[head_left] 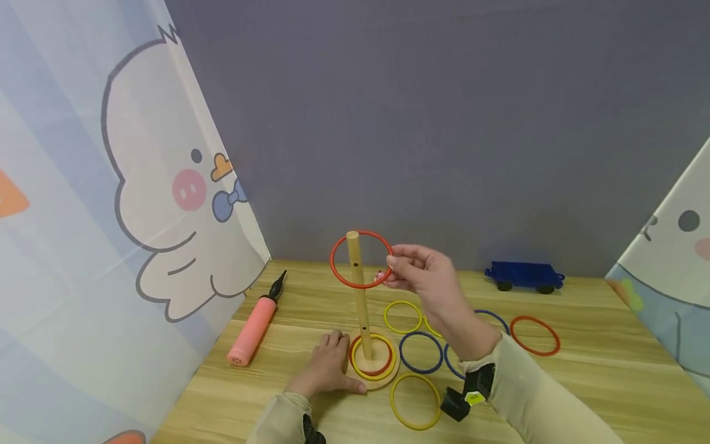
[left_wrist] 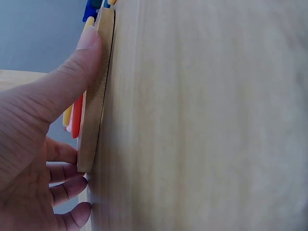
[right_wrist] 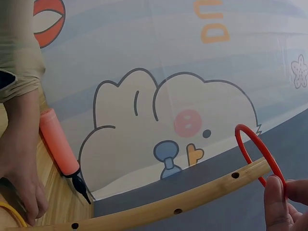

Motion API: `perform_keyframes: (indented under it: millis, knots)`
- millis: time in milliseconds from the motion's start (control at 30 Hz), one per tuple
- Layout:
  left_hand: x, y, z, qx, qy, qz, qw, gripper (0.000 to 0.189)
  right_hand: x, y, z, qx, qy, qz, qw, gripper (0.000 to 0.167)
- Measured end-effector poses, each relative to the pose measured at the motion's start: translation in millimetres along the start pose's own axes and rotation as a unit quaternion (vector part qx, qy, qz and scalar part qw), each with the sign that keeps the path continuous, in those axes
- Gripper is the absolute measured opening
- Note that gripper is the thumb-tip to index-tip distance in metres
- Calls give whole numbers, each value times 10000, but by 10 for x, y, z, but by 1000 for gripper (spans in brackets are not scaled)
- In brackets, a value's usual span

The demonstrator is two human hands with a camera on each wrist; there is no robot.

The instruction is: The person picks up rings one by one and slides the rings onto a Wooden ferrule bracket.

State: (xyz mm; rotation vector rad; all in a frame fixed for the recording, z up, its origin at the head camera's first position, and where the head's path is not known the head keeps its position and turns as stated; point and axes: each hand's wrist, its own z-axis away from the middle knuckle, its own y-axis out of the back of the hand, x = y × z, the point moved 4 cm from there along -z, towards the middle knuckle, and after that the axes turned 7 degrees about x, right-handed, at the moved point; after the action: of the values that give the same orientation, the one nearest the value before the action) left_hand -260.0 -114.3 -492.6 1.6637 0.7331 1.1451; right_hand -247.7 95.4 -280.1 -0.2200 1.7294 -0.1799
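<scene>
On the wood-grain tabletop (head_left: 621,376), a wooden ring-toss stand (head_left: 361,308) rises upright, a pink balloon pump (head_left: 252,332) at its 10 o'clock. From 9 o'clock the left hand (head_left: 326,368), spread wide, grips its round base (left_wrist: 95,108) between thumb and fingers. The right hand (head_left: 426,275), closed in a pinch, holds a red ring (head_left: 332,250) at 3 o'clock, around the post's top.

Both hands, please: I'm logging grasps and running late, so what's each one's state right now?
Left hand: open, touching the edge of the flat, round wooden base.
Right hand: closed, pinching a thin, round red ring.
</scene>
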Motion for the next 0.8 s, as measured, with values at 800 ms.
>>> perform_keyframes:
  millis: [800]
  knots:
    - [-21,-3,-18,6,75,17,10000,120,669,202,34,83,-855,510,9950,27]
